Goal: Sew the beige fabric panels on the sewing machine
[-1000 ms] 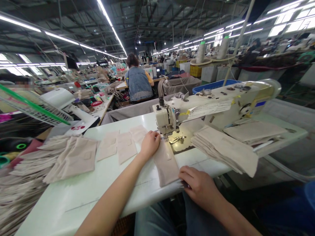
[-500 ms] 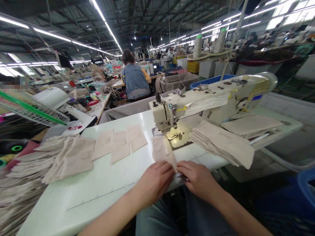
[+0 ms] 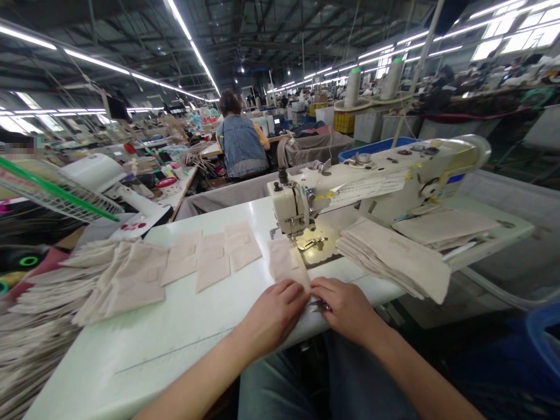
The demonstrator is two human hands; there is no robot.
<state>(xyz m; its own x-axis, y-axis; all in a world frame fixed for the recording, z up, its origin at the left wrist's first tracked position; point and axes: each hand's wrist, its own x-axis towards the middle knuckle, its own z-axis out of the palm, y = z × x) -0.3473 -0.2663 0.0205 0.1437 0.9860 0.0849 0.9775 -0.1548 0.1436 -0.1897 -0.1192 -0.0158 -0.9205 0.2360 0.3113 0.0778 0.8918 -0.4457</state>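
Observation:
A beige fabric piece (image 3: 286, 261) with a small tab lies flat on the table, its right edge beside the presser foot of the sewing machine (image 3: 291, 207). My left hand (image 3: 280, 309) rests over its near end with fingers closed and pressed together on the cloth. At the near right corner, my right hand (image 3: 345, 306) pinches the fabric between thumb and fingers. Something small and metallic shows under the right palm, mostly hidden. Both hands are close together, just in front of the needle area.
Three beige pieces (image 3: 213, 262) lie to the left, near a large fabric stack (image 3: 126, 280). Another folded stack (image 3: 394, 251) sits right of the needle, partly past the table (image 3: 188, 344) edge. A white lamp-like device (image 3: 94, 175) stands at left. A person (image 3: 242, 140) sits ahead.
Both hands and the fabric piece have shifted slightly away from me, toward the machine. The fingers keep their grip. The stacks and loose pieces stay in place.

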